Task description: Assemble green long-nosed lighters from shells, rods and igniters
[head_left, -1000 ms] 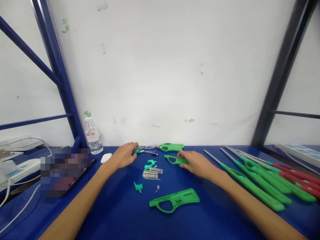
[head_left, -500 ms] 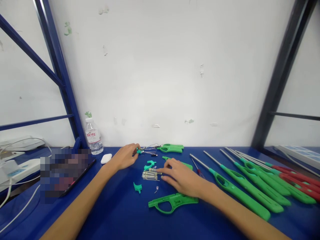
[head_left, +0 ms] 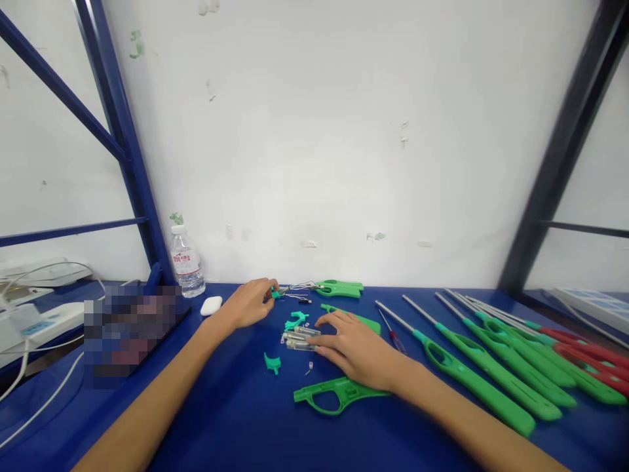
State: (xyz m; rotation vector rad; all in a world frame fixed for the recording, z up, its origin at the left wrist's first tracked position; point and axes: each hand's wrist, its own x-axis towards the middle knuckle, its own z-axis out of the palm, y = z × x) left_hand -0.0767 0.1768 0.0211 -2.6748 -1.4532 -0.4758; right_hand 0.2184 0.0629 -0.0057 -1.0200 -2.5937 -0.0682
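Note:
My left hand (head_left: 248,303) is at the back of the blue table, fingers curled against a small teal plastic trigger (head_left: 276,294) that they partly hide. Thin wires and a metal rod (head_left: 295,288) lie just beyond the fingertips. My right hand (head_left: 351,344) reaches in from the right, thumb and index finger on the ends of several clear lighter fuel tanks (head_left: 299,339) lying side by side. Two more teal triggers lie close by, one behind the tanks and a loose trigger (head_left: 272,363) in front. A green lighter casing half (head_left: 334,396) lies below my right hand.
Several assembled green lighters (head_left: 472,370) and red ones (head_left: 590,354) lie on the right. A screwdriver (head_left: 394,337) is beside my right hand. More green casings (head_left: 341,288) lie at the back. On the left are a water bottle (head_left: 187,262), a white earbud case (head_left: 211,305) and a blurred phone.
The camera view has shifted slightly. The clear tanks under my right fingers have moved a little relative to one another. My left hand stays at the teal trigger.

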